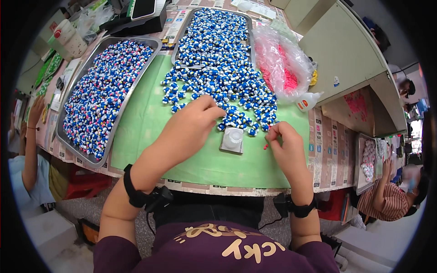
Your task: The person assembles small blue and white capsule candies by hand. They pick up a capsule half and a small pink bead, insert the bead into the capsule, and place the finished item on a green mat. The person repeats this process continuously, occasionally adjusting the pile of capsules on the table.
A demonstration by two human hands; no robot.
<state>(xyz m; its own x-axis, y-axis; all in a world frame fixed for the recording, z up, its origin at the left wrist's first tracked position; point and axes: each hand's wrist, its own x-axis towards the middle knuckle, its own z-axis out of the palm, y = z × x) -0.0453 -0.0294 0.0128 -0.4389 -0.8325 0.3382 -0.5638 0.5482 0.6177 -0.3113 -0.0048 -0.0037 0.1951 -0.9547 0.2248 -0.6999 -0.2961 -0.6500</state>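
Observation:
A heap of small blue-and-white pieces [218,84] spreads from a metal tray onto a green mat [191,166]. At the near edge of the heap, my left hand [193,123] has its fingers pinched together among the pieces; what they hold is too small to make out. My right hand [287,144] is also closed in a pinch, at the heap's right corner, its grip hidden. Tiny pink bits [266,147] lie by its fingertips. Between my hands, a small round translucent dish [234,138] rests on a square pad.
On the left stands a metal tray [119,107] full of blue-and-white pieces with pink spots. Plastic bags of pink pieces [287,68] and a white squeeze bottle [309,101] sit right of the heap. A phone [143,8] lies at the back. Co-workers sit at both sides.

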